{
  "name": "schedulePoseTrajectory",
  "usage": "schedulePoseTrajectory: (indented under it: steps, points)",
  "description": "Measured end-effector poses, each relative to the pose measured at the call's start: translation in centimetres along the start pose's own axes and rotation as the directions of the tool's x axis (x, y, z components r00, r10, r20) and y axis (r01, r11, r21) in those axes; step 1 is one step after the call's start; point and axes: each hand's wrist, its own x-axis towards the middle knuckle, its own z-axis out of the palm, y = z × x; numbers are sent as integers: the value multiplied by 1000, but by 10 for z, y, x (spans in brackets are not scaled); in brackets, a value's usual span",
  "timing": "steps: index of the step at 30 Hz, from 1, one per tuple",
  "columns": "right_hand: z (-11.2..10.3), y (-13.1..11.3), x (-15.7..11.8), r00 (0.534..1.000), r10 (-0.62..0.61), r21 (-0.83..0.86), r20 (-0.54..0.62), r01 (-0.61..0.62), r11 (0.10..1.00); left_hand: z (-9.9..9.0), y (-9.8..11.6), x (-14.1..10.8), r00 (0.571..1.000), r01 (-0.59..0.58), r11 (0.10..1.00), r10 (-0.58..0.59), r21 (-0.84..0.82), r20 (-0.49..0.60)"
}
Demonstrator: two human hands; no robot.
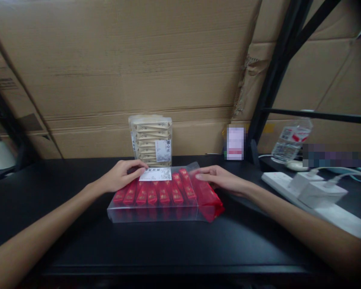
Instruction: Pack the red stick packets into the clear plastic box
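A clear plastic box (126, 214) lies flat on the black table, filled with a row of red packets (164, 194) that carry gold print. A white printed label (157, 175) is stuck on its top. My left hand (120, 176) grips the box at its far left side, thumb and fingers touching the label's edge. At the box's open right end, my right hand (218, 178) has its thumb and fingers closed on a red packet (209, 200). That packet sticks partly out past the box's end flap. Some fingertips of the right hand are hidden behind it.
Behind the box stands a clear pack of beige packets (149, 140) against the cardboard wall (138, 72). To the right are a white power strip (276, 180) with plugged-in chargers (321, 194), and a plastic bottle (291, 138). A white container (0, 150) stands far left.
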Motion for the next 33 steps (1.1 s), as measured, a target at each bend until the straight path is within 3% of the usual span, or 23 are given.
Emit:
schedulePoseTrajectory:
  steps: [5, 15, 33]
  points:
    - [3, 2, 3, 998, 1, -46, -66, -4, 999, -1, 1, 1, 1000, 7, 1000, -7, 1, 2]
    - [4, -6, -2, 1000, 12, 11, -14, -12, 1000, -1, 1, 0, 1000, 1, 1000, -1, 6, 1]
    - [4, -2, 3, 997, -74, -174, 0, 72, 982, 0, -2, 2, 998, 35, 999, -33, -40, 58]
